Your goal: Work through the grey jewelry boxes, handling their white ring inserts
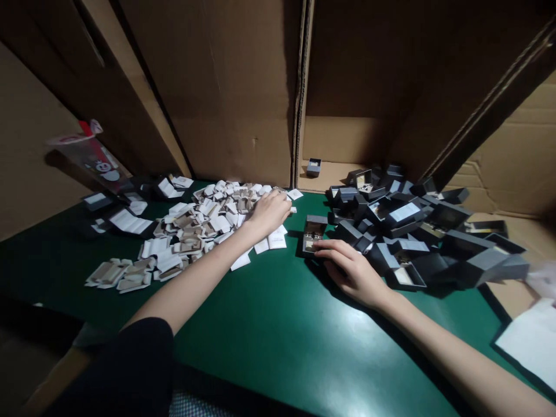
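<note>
dark box [316, 222] at right fingertips [319, 244]

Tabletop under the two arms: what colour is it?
Green; the tabletop shows in the head view.

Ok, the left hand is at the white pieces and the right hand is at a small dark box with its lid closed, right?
Not quite: the head view shows the small dark box open, its lid raised. The left hand is at the white pieces and the right hand at that box.
</note>
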The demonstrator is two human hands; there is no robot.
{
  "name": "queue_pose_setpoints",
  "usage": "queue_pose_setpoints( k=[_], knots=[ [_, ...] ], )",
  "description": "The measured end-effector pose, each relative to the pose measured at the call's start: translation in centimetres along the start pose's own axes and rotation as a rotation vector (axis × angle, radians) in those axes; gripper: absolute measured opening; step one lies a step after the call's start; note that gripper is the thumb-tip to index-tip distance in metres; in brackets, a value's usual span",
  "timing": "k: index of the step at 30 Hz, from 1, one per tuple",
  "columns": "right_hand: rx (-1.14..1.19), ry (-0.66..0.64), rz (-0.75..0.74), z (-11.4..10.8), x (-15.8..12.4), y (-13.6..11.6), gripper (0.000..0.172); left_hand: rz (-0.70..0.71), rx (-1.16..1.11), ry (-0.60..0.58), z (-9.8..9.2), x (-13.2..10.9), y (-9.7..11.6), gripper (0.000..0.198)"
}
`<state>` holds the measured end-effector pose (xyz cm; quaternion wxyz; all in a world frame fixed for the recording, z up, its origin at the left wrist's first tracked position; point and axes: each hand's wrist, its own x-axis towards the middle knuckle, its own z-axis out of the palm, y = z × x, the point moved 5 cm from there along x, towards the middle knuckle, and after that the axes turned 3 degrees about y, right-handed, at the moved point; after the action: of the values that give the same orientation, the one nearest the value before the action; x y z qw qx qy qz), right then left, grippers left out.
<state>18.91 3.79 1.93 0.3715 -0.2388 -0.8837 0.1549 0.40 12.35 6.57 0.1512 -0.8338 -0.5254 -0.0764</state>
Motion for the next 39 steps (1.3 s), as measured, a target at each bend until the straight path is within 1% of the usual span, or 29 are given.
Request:
queue_pose_setpoints(
  k=[2,4,5,6,8,9,11,13,16,18,19,22,25,28,31,32,33,35,36,37,38,39],
  knots=[
    [0.012,0.045,0.044,-0.5,0.1,0.1,0.029,0.003,-0.003,0.159,-2.3,-0.1,0.6,0.018],
    [0.054,0.092,0.121,-0.9,0.2,0.4,0.027,0.056,-0.009,0.370,-5.1,-0.6,2.1,0.017],
    [0.079,0.114,0.166,-1.1,0.2,0.6,0.025,0.119,0.000,0.463,-6.3,-1.0,3.2,0.018],
    [0.100,0.137,0.208,-1.2,0.2,0.9,0.024,0.214,0.014,0.538,-7.4,-1.6,4.7,0.020],
    [0.122,0.194,0.281,-1.5,0.0,1.5,0.020,0.442,0.031,0.622,-8.4,-2.9,7.7,0.023],
    [0.128,0.222,0.307,-1.6,0.0,1.7,0.017,0.518,0.027,0.645,-8.5,-3.5,8.9,0.024],
    [0.155,0.269,0.358,-1.7,-0.2,2.1,0.014,0.603,0.029,0.619,-7.6,-4.3,10.6,0.024],
    [0.207,0.302,0.418,-1.7,-0.4,2.4,0.013,0.594,0.060,0.512,-5.9,-4.3,11.2,0.021],
    [0.332,0.359,0.488,-1.7,-0.7,2.7,0.013,0.514,0.087,0.297,-3.3,-3.7,10.6,0.018],
    [0.380,0.374,0.497,-1.6,-0.7,2.8,0.012,0.465,0.084,0.184,-2.3,-3.4,9.9,0.016],
    [0.371,0.362,0.495,-1.6,-0.7,2.8,0.012,0.448,0.080,0.142,-2.0,-3.3,9.6,0.015],
    [0.256,0.277,0.446,-1.5,-0.5,2.5,0.017,0.411,0.063,0.040,-1.7,-3.2,9.1,0.014],
    [0.154,0.213,0.339,-1.5,0.0,1.9,0.023,0.384,0.040,-0.037,-1.8,-3.1,9.0,0.016],
    [0.063,0.141,0.252,-1.3,0.3,1.3,0.027,0.376,0.008,-0.102,-2.4,-3.0,8.7,0.018],
    [-0.004,0.087,0.210,-1.0,0.2,1.1,0.031,0.335,-0.076,-0.186,-3.4,-2.6,7.6,0.017],
    [-0.018,0.080,0.201,-0.9,0.2,1.1,0.032,0.304,-0.126,-0.188,-3.7,-2.3,7.0,0.017],
    [-0.028,0.076,0.189,-0.9,0.1,1.1,0.032,0.266,-0.188,-0.158,-4.1,-2.1,6.3,0.016],
    [-0.039,0.071,0.160,-0.8,0.1,1.0,0.033,0.178,-0.332,-0.016,-4.8,-1.4,4.8,0.012],
    [-0.042,0.067,0.146,-0.7,0.1,1.0,0.034,0.130,-0.405,0.063,-4.9,-1.2,4.0,0.015],
    [-0.043,0.061,0.136,-0.7,0.1,1.0,0.034,0.086,-0.472,0.117,-4.8,-1.0,3.3,0.021],
    [-0.044,0.055,0.128,-0.6,0.1,1.0,0.035,0.049,-0.531,0.140,-4.5,-0.9,2.8,0.027],
    [-0.045,0.048,0.124,-0.5,0.1,1.0,0.036,0.026,-0.581,0.129,-3.9,-0.7,2.4,0.031]
  ],
)
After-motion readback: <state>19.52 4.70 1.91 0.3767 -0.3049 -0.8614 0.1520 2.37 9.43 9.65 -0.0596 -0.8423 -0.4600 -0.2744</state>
